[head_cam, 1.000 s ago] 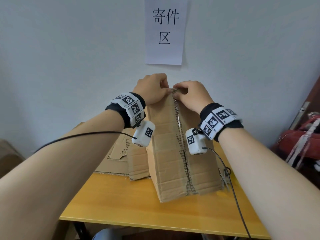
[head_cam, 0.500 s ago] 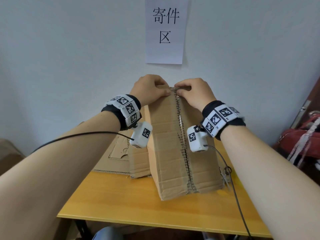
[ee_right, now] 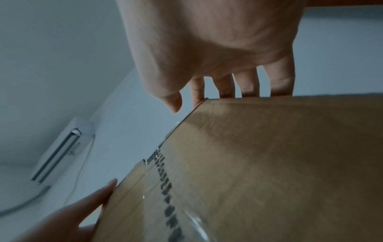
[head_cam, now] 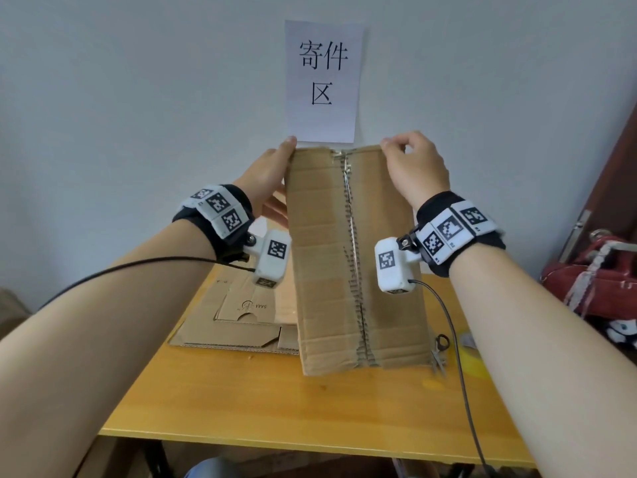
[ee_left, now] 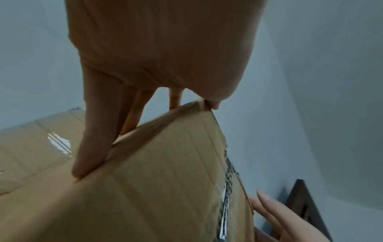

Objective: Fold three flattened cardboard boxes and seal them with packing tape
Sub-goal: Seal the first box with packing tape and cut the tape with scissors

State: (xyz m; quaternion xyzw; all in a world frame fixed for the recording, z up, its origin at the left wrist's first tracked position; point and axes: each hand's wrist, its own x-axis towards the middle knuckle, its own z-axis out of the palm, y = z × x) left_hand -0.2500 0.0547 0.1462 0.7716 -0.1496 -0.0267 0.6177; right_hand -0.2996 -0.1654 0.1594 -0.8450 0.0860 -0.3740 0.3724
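Both top corners of the cardboard box [head_cam: 355,257] are grasped: the left hand [head_cam: 267,177] is laid along the left edge with its fingers [ee_left: 93,139] straight against the side panel and the thumb at the top corner, so its grip is flat and released rather than clenched, while the right hand [head_cam: 415,169] is curled over the upper right corner, its fingers [ee_right: 247,85] hooked behind the top edge. The box is stood upright on the yellow wooden table [head_cam: 275,401], its lower end resting on the surface, and a taped centre seam [head_cam: 351,250] is seen running down the face turned toward the person. Flattened cardboard [head_cam: 241,315] is laid on the table just behind and to the left of the box. Scissors [head_cam: 438,353] are partly hidden at the box's lower right. A paper sign [head_cam: 323,81] is fixed to the wall above.
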